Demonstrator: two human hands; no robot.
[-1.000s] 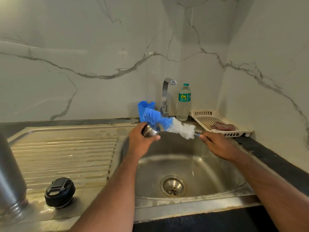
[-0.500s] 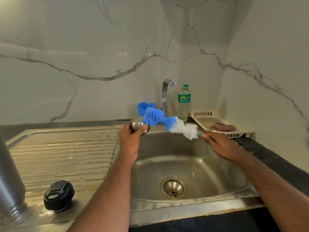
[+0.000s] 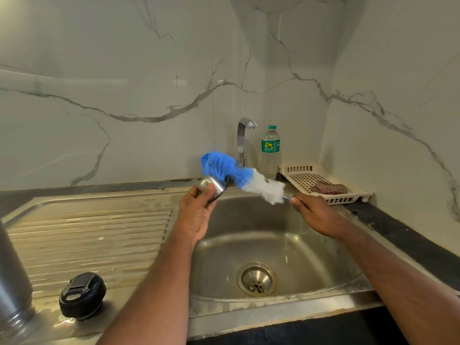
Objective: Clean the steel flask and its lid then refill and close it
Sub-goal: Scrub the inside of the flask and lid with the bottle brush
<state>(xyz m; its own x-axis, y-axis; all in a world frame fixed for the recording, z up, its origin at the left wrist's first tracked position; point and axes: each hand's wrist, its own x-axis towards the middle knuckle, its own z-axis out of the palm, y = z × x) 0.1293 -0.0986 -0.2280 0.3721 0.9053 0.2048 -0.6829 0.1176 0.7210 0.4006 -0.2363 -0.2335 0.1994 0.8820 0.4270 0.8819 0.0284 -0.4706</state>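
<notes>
Steel cap (image 3: pixel 211 186) gripped by left hand (image 3: pixel 196 215) | right hand (image 3: pixel 315 212) grips fluffy blue-white bottle brush (image 3: pixel 245 178)

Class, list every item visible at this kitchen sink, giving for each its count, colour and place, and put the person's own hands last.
steel cap: one, silver, gripped above the sink's left rim
bottle brush: one, blue and white, bristles against the cap
black lid: one, on the drainboard, front left
steel flask: one, silver, far left edge, partly cut off
sink: one, steel, centre
tap: one, chrome, behind the sink
water bottle: one, clear, green label, beside the tap
tray: one, cream, right counter
cloth: one, reddish, in the tray
left hand: holds cap
right hand: grips brush handle
</notes>
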